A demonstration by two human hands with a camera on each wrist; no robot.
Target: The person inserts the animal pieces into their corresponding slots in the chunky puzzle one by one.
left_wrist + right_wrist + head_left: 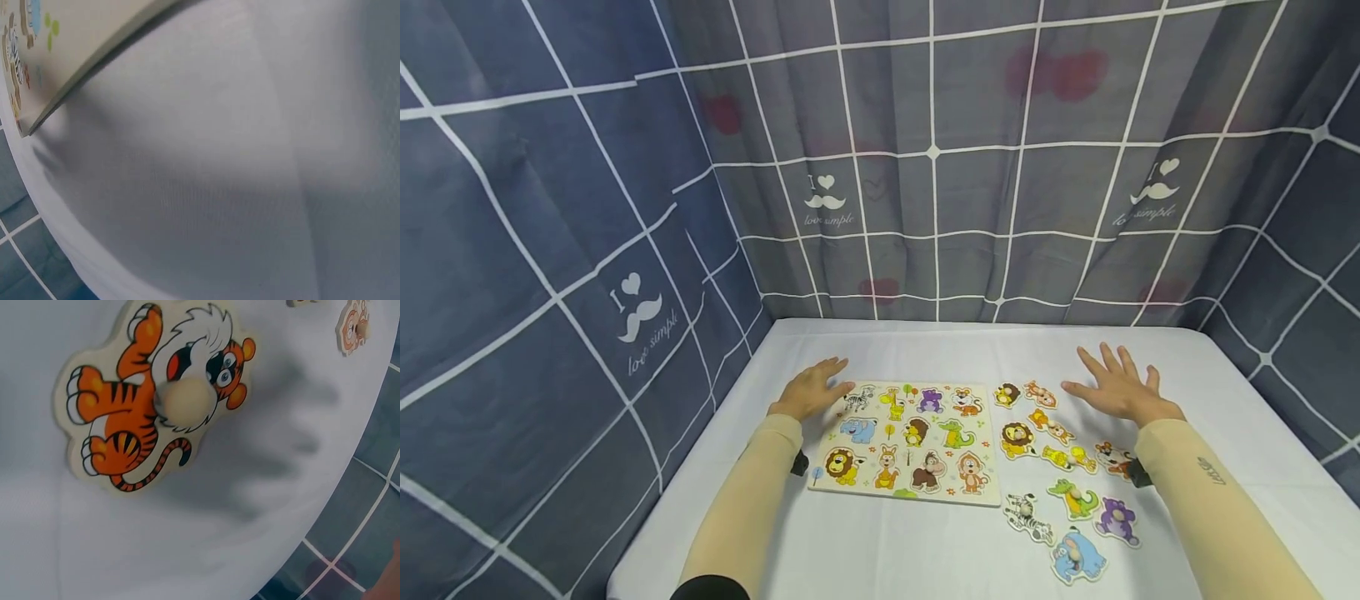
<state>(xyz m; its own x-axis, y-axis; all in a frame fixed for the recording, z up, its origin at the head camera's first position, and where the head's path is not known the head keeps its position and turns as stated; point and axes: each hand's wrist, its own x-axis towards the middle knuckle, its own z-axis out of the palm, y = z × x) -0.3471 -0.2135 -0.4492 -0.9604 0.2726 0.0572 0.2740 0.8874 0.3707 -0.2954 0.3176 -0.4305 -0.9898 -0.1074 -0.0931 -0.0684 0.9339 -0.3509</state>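
Observation:
My left hand (808, 390) is at the upper left corner of a pale wooden animal puzzle board (947, 495), fingers extended, holding nothing. In the left wrist view only the edge of the board (94, 50) shows, with a hand's shadow on the cloth. On the other side, my right hand (1123, 396) is spread wide above the table, just right of the loose knobbed pieces. Nearest its wrist lies a tiger piece (1111, 458), large in the right wrist view with a round wooden knob (187, 402). Part of the right hand (386, 575) shows at that view's lower corner.
Loose pieces lie right of the board: a lion (1017, 442), a hedgehog (1007, 395), a crocodile (1075, 502), a zebra (1028, 520), a blue elephant (1077, 557), a purple animal (1117, 523) and several others. White cloth (925, 550) covers the table; grid-patterned curtains (895, 200) surround it.

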